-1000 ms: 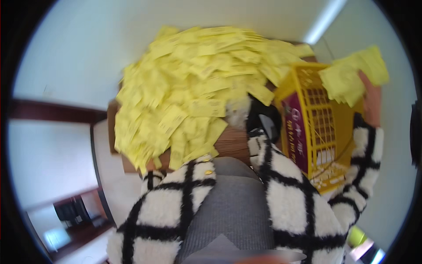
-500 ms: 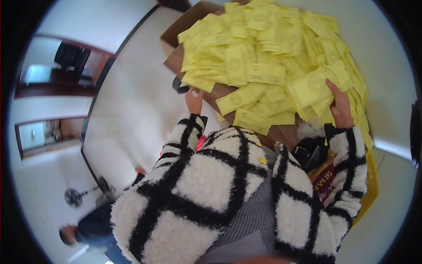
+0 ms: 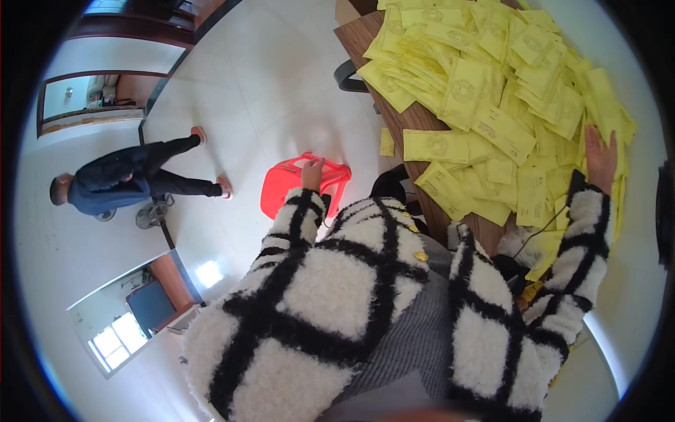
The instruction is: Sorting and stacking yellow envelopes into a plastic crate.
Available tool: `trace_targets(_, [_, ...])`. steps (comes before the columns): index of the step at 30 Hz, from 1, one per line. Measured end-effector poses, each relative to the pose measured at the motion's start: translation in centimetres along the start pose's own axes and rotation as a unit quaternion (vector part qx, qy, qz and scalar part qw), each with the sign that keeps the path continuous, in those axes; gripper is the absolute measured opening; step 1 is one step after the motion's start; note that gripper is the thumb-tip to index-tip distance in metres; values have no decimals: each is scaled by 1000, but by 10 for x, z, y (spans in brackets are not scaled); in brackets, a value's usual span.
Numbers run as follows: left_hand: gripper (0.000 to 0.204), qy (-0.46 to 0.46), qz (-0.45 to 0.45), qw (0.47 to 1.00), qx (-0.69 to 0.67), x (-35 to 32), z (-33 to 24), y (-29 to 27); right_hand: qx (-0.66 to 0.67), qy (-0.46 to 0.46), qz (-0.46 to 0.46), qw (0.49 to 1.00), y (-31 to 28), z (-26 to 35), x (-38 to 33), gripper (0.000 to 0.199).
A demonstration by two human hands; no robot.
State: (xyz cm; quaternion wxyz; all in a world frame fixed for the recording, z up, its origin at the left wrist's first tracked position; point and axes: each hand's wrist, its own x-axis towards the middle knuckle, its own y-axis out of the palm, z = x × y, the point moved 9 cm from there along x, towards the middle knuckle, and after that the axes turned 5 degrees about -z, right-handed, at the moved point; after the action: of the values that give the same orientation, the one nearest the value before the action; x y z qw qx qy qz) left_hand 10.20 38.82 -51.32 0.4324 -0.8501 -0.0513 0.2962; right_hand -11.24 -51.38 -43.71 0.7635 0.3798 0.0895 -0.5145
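Note:
A big heap of yellow paper packets (image 3: 467, 84) covers much of the brown wooden table (image 3: 420, 116). My right hand (image 3: 600, 160) reaches to the right side of the heap, its fingers stretched out and apart against the lower end of some yellow packets (image 3: 610, 105). Whether its fingertips lie on or under them is hard to see. To the left, off the table, my left hand (image 3: 312, 174) appears in front of a red plastic stool (image 3: 281, 188). Its fingers are curled in and nothing shows in them.
Over on the left, a person in dark clothes (image 3: 116, 172) walks on the pale tiled floor (image 3: 246, 91), near a fan (image 3: 151, 214). A single yellow packet (image 3: 387, 143) shows beside the table edge. Clear plastic (image 3: 517, 243) lies near my right forearm.
My view has turned, bringing the red stool and the walking person into fuller sight. My right hand has moved right and opened from the packets it was holding. My left hand has moved away from the table.

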Motion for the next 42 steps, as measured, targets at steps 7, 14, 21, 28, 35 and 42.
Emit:
trace_targets(7, [91, 281, 10, 942, 180, -58, -184, 52, -170, -91, -35, 981, -4, -27, -46, 36])
trace_targets(14, [119, 547, 66, 813, 191, -136, -354, 117, -445, -115, 27, 888, 46, -74, -186, 24])
trace_targets(21, [134, 595, 28, 770, 226, -131, -385, 122, -660, 21, 378, 648, 75, -261, -335, 35])
trace_targets(28, [130, 607, 16, 760, 231, -147, -409, 128, -644, -131, 363, 661, 71, -297, -320, 47])
trace_targets(35, [107, 624, 17, 751, 216, -166, -417, 147, -643, -157, 280, 695, 91, -267, -296, 42])
trace_targets(42, [47, 746, -54, 652, 123, -173, -419, 178, -653, -207, 191, 703, 103, -240, -270, 39])
